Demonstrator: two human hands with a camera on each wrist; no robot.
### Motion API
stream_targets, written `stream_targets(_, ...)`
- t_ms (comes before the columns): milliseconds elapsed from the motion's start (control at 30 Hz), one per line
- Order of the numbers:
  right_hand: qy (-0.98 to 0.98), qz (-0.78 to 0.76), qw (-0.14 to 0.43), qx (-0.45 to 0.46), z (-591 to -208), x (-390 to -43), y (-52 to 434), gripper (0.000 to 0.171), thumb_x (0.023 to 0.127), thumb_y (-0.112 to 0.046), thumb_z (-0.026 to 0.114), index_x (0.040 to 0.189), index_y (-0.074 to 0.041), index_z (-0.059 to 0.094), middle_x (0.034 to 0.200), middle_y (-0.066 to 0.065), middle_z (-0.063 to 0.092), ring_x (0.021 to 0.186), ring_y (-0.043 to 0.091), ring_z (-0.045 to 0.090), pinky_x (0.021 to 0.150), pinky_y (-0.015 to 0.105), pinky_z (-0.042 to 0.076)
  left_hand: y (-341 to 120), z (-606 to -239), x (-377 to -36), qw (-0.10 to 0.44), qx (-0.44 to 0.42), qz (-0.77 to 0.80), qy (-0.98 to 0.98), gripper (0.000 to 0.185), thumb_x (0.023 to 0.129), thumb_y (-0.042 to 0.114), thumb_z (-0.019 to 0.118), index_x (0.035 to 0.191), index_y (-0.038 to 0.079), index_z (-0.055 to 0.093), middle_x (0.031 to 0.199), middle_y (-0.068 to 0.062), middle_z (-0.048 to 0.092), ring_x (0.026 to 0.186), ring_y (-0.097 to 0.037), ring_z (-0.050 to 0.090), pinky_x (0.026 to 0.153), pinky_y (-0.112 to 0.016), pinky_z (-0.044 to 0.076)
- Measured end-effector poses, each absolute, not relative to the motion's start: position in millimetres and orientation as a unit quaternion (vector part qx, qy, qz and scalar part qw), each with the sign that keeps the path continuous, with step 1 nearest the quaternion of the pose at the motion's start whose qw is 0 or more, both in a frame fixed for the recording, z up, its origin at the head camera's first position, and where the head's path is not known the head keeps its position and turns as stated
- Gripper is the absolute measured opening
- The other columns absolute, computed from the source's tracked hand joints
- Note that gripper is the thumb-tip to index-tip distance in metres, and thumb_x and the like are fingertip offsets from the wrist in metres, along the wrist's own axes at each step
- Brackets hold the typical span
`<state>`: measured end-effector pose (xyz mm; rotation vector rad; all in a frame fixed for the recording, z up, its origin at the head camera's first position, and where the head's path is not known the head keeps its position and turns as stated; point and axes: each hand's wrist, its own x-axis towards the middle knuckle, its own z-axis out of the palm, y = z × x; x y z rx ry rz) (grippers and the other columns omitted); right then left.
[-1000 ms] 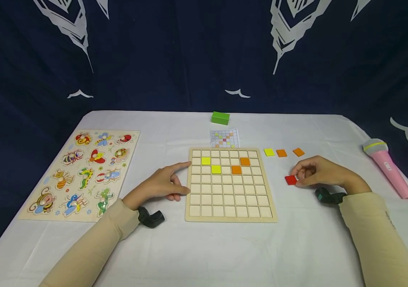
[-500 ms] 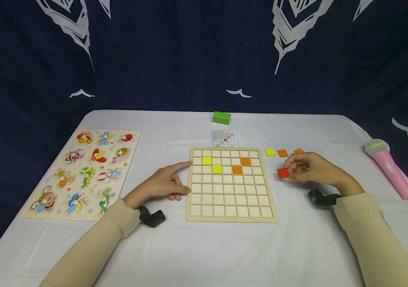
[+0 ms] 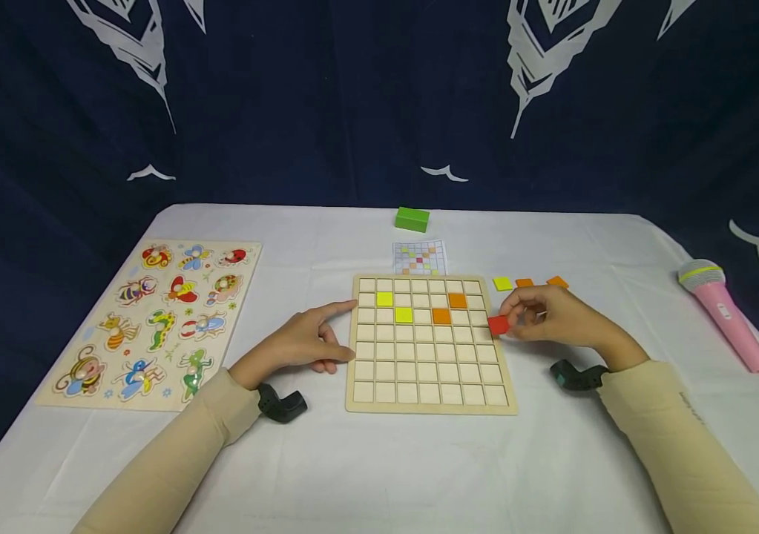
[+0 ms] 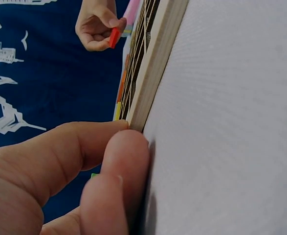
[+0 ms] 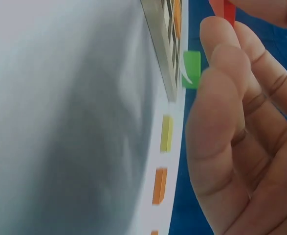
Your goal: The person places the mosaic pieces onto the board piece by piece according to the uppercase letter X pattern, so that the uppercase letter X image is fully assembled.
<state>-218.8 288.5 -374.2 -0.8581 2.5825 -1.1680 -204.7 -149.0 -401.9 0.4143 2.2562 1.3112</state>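
Note:
A wooden grid board (image 3: 432, 409) lies mid-table, with two yellow tiles (image 3: 403, 315) and two orange tiles (image 3: 441, 316) in its cells. The thumb and extended index finger of my left hand (image 3: 302, 341) touch the board's left edge. My right hand (image 3: 556, 317) pinches a red square tile (image 3: 498, 325) by its side. In the head view this tile overlaps the board's right rim. From the left wrist, the red tile (image 4: 114, 37) shows raised beyond the board's far side. The right wrist view cuts it off at the top.
Behind the board are a printed pattern card (image 3: 418, 257) and a green block (image 3: 412, 219). Loose yellow (image 3: 502, 284) and orange tiles (image 3: 557, 282) lie beyond my right hand. A pink microphone (image 3: 726, 315) lies far right; an insect picture puzzle (image 3: 152, 326) lies left.
My right hand has carried the red tile leftward, from the tablecloth to the board's right rim. My left hand stays at the board's left edge.

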Motion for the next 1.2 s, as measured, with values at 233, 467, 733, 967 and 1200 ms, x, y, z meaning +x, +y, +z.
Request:
stream_targets(233,0.877,-0.378,0.104,-0.277,-368.4,-219.3,271.0,0.021,0.087,0.002,0.086,0.105,-0.003,0.076,0.088,-0.004,0.068,0.075,0.011,0.056,0.068,0.023,0.048,-148.8,-401.8,-205.1,0.248,0.152,0.481,0.827,0.093,0.091,0.012,0.085,0.169,0.009,0.035,0.077,-0.008,0.072,0.056,-0.011,0.067,0.056,-0.022,0.057)
stream_targets(467,0.897,-0.345,0.108,-0.252,-362.9,-224.0,252.9,0.019,0.088,-0.006,0.089,0.104,-0.008,0.078,0.085,-0.005,0.070,0.074,0.011,0.058,0.070,0.025,0.047,-148.8,-401.9,-205.9,0.250,0.151,0.480,0.827,0.093,0.091,0.011,0.085,0.169,0.010,0.036,0.078,-0.009,0.072,0.056,-0.011,0.067,0.056,-0.022,0.057)
stream_targets(733,0.892,-0.349,0.124,-0.260,-362.1,-227.9,232.7,0.014,0.089,-0.002,0.084,0.102,-0.005,0.077,0.082,-0.006,0.068,0.070,0.011,0.053,0.068,0.024,0.043,-149.4,-402.0,-206.0,0.249,0.149,0.478,0.829,0.093,0.091,0.011,0.085,0.169,0.010,0.036,0.079,-0.009,0.072,0.056,-0.011,0.067,0.056,-0.021,0.057)
stream_targets(967,0.882,-0.363,0.155,-0.258,-363.6,-230.3,216.2,0.016,0.090,-0.001,0.082,0.106,0.000,0.077,0.085,-0.003,0.071,0.070,0.011,0.053,0.066,0.021,0.044,-149.2,-402.7,-206.5,0.249,0.149,0.477,0.830,0.093,0.090,0.012,0.086,0.169,0.011,0.036,0.078,-0.009,0.072,0.056,-0.011,0.067,0.056,-0.022,0.057)
stream_targets(1200,0.882,-0.356,0.165,-0.261,-364.3,-232.0,204.9,0.015,0.089,-0.002,0.083,0.102,-0.002,0.076,0.081,-0.003,0.070,0.065,0.010,0.051,0.063,0.022,0.042,-149.4,-403.4,-206.9,0.248,0.149,0.476,0.830,0.093,0.091,0.012,0.086,0.169,0.011,0.037,0.079,-0.009,0.072,0.056,-0.011,0.067,0.056,-0.021,0.056)
